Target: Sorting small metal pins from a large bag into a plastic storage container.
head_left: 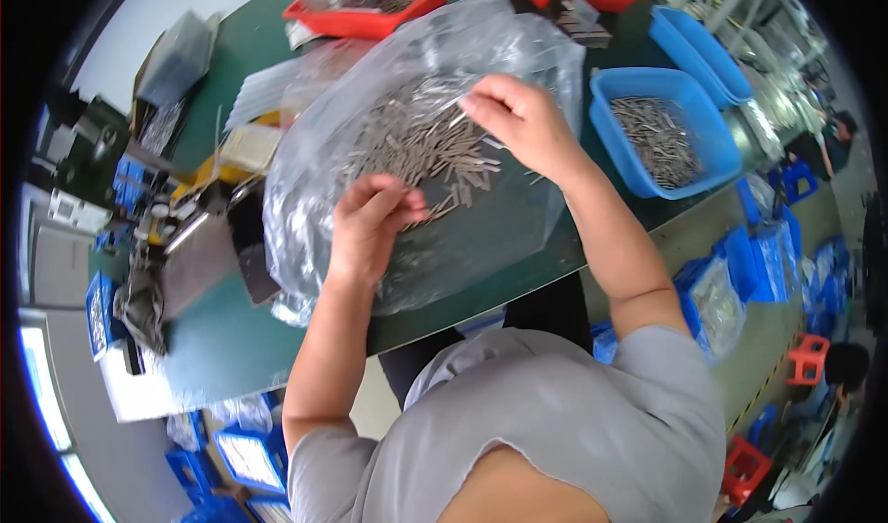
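A heap of small, thin grey metal strips point(421, 144) lies on a large clear plastic bag point(499, 42) spread over the green table. Above the heap's right side, my right hand point(523, 121) is closed in a pinch, with a short light metal strip point(456, 123) sticking out from the fingertips. My left hand point(372, 220) hovers at the near left edge of the heap. Its fingers are curled together, and what they hold, if anything, is too small to make out. Several loose strips lie between and just beyond the hands.
On the right a blue bin point(712, 153) holds more metal strips, with another blue bin point(698, 51) behind it. Red trays point(365, 24) stand at the far edge. A dark flat device point(250, 246) and clutter crowd the left side. Blue crates point(708, 292) sit on the floor.
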Tool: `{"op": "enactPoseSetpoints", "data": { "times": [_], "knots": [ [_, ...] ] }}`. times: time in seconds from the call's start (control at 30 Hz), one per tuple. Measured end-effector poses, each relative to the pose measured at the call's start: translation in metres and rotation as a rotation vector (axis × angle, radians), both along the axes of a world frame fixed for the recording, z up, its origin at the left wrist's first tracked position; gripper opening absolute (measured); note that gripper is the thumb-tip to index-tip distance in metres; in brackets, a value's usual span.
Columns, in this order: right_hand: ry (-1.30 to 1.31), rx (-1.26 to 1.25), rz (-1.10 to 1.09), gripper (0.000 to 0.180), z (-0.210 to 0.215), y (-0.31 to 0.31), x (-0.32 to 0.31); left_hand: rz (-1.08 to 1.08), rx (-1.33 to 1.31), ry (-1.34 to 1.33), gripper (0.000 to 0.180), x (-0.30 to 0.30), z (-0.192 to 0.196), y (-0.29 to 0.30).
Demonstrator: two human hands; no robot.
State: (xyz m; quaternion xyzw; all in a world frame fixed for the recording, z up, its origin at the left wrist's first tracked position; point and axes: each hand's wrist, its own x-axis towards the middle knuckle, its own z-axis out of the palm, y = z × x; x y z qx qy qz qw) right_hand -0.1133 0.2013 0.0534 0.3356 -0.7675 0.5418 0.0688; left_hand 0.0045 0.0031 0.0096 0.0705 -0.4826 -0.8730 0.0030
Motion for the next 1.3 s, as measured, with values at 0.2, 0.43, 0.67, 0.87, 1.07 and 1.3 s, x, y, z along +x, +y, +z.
{"op": "enactPoseSetpoints", "data": {
  "times": [0.2,0.43,0.67,0.87,1.07,1.3],
  "knots": [
    [0.403,0.514,-0.857,0.021,0.032,0.102,-0.016,0.012,-0.004,0.014,0.007,0.002,-0.003,-0.005],
    [0.296,0.902,-0.813,0.020,0.021,0.159,-0.020,-0.025,-0.032,-0.005,0.008,-0.009,0.004,0.003],
    [0.248,0.521,0.249,0.017,0.007,0.047,0.016,0.045,-0.017,0.005,0.010,-0.004,-0.001,-0.006],
    [0.265,0.691,0.396,0.022,-0.019,0.004,0.014,0.039,0.005,0.009,0.011,-0.006,0.001,-0.004],
    [0.307,0.739,0.407,0.016,-0.026,-0.026,0.003,0.057,0.002,0.004,0.010,-0.006,0.001,-0.007],
    [0.295,0.625,0.379,0.014,-0.039,-0.023,0.002,0.065,0.005,-0.004,0.011,-0.006,-0.001,-0.008]
  ]
}}
